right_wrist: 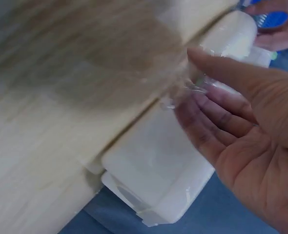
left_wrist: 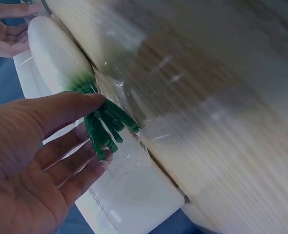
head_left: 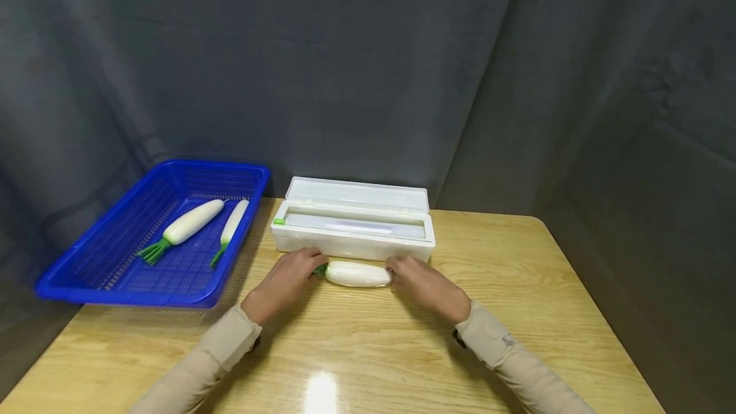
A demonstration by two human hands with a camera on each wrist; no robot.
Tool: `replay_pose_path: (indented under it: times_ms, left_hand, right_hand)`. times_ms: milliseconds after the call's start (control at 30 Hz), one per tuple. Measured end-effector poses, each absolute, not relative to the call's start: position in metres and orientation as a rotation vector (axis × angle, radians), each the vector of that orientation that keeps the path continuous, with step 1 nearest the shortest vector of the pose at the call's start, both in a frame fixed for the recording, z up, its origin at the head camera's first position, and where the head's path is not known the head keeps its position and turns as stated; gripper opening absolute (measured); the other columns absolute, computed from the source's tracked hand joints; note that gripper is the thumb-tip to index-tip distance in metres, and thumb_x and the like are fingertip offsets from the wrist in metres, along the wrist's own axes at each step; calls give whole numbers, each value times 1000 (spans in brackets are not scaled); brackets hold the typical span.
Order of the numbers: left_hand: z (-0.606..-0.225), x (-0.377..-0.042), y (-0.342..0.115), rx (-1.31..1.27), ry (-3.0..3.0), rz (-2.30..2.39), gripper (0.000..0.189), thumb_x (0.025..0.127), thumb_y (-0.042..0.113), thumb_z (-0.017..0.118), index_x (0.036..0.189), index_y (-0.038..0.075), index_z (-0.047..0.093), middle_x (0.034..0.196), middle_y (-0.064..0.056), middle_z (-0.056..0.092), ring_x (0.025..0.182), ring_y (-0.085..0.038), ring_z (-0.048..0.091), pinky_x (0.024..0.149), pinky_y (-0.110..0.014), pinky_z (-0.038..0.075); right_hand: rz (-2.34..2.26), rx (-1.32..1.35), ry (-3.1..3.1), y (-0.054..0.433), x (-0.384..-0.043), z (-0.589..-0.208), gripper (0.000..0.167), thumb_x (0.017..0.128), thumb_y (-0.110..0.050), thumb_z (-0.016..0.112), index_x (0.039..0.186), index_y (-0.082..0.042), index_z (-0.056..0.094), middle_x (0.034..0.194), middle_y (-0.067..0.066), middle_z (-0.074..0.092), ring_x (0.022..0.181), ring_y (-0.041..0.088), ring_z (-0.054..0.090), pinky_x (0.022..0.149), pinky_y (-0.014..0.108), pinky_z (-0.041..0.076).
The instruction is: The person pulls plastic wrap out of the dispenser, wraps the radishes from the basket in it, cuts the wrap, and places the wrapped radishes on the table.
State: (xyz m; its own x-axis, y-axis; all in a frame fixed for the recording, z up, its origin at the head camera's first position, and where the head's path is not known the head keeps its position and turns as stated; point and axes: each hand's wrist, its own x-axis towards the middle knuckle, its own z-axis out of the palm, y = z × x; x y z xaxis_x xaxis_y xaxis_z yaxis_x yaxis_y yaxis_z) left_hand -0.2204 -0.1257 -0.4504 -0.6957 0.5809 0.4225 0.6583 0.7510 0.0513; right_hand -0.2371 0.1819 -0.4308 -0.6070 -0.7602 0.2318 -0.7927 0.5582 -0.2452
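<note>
Centrally, a white radish [head_left: 358, 273] lies on its side on the wooden table [head_left: 368, 350], wrapped in clear film [right_wrist: 196, 88]. At its leafy end the left hand [head_left: 292, 275] has thumb and fingers closed in a pinch on the green leaves [left_wrist: 102, 127] and the film over them; at the opposite end the right hand [head_left: 424, 281] pinches loose film between thumb and curled fingers. Just beyond the radish, a long white box [head_left: 351, 246] blocks the far side, running parallel to it and near both hands. Its lid [head_left: 356, 194] is raised at the back, a pale roll [head_left: 353, 225] lies inside, and a green tab [head_left: 279, 222] sits at the left corner. Off to the left, well apart from the radish, a blue basket [head_left: 138, 299] holds a plump radish [head_left: 194, 223] and a slimmer radish [head_left: 234, 221]. Dark grey curtain [head_left: 287, 62] hangs behind everything and along the right.
</note>
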Motion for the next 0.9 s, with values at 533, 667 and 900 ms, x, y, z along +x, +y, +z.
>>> replay_pose_path:
  times_ms: [533,667,900]
  left_hand:
    - [-452,-215,-130,-839,-2645,-476,41,84,10,88,121,4,72,112,-8,70,100,-24,70,82,-43,60]
    - [-449,-214,-133,-760,-2657,-610,40,91,14,83,127,3,69,121,-11,70,107,-28,71,86,-47,60]
    - [-444,-216,-142,-578,-2500,-782,30,96,5,75,126,1,69,105,-12,72,92,-27,71,72,-44,59]
  right_hand:
    - [446,1304,-2587,160,-240,-420,8,92,-2,77,93,-6,71,89,4,67,78,10,58,68,22,53]
    - [423,1301,-2562,157,-240,-421,10,93,-2,77,89,-7,69,86,3,65,76,10,56,66,21,51]
    - [410,1290,-2554,153,-241,-421,13,93,-1,76,87,-8,67,84,0,62,75,9,53,65,21,50]
